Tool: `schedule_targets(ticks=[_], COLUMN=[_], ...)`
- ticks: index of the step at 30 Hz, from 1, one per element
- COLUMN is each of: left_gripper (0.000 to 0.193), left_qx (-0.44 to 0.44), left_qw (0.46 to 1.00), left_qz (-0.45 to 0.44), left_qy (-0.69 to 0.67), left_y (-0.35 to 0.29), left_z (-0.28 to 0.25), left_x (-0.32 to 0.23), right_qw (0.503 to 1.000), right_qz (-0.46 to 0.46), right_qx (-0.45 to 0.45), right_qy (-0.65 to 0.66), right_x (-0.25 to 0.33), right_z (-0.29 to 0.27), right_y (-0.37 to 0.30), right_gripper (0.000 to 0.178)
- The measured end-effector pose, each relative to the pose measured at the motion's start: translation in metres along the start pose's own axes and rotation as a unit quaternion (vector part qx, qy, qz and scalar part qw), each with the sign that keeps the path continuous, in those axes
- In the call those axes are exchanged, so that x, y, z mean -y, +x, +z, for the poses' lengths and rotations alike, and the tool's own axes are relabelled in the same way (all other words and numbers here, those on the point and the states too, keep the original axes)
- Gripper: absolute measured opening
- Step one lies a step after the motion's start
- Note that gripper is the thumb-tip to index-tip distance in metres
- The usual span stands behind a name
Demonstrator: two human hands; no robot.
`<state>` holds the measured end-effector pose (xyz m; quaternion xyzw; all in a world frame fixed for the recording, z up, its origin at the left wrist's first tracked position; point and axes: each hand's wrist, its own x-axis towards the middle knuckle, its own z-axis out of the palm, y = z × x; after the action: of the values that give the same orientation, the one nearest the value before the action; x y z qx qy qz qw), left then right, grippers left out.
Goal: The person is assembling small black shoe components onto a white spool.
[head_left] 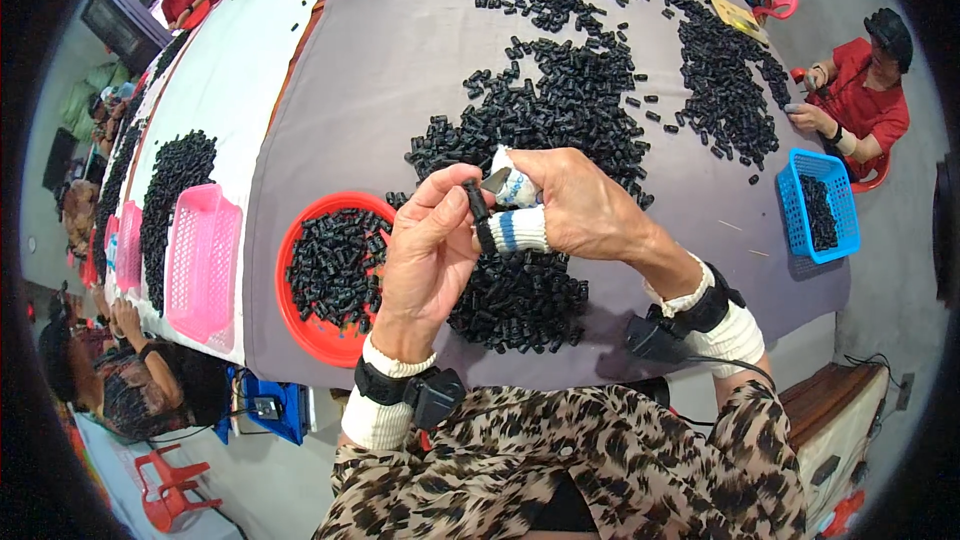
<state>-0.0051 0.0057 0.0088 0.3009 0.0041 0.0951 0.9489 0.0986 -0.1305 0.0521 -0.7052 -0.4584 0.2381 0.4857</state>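
My left hand [432, 255] pinches a small black ribbed cylindrical piece [478, 208] between thumb and fingers, tilted in front of me. Curled around a small knife [496, 180], my right hand [595, 208] holds its short blade against or very near the top of that piece. White knit covers with blue marks [522, 230] wrap fingers of the right hand; they and the fingers hide the knife's handle. Behind and under both hands spreads a large heap of similar black pieces [540, 110]. A round red tray [284, 275], holding more of them, sits left of my left hand.
The grey cloth-covered table [350, 120] bears further black heaps. A blue basket [832, 252] stands at the right edge near a co-worker in red [860, 90]. Pink baskets [205, 280] stand on the white table at left, where other people sit. Red stools [170, 485] are lower left.
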Motion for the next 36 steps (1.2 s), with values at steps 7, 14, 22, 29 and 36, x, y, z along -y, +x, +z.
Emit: schedule_targets(ticks=[7,14,22,29,36], left_gripper=[0.02,0.019,0.022,0.023,0.022], left_qx=[0.017,0.019,-0.012,-0.013,-0.044], left_qw=[1.0,0.999,0.997,0.996,0.989], left_qz=[0.004,-0.005,-0.002,0.004,0.022], left_qy=[0.014,0.029,0.071,0.091,0.137], left_y=[0.0,0.0,0.001,-0.002,-0.002], left_z=[0.002,0.001,0.004,0.008,0.007], left_x=[0.003,0.0,0.003,0.001,0.003], right_qw=[1.0,0.999,0.998,0.997,0.997], right_qz=[-0.023,-0.023,-0.036,-0.025,-0.043], right_qx=[-0.004,0.03,0.049,0.063,0.06], right_qy=[-0.018,-0.023,0.011,-0.031,-0.006], right_x=[-0.01,-0.007,-0.01,-0.01,-0.009], right_z=[-0.001,-0.005,-0.005,-0.005,-0.004], right_y=[0.001,0.005,0.004,0.002,0.0], right_gripper=[0.04,0.042,0.04,0.037,0.041])
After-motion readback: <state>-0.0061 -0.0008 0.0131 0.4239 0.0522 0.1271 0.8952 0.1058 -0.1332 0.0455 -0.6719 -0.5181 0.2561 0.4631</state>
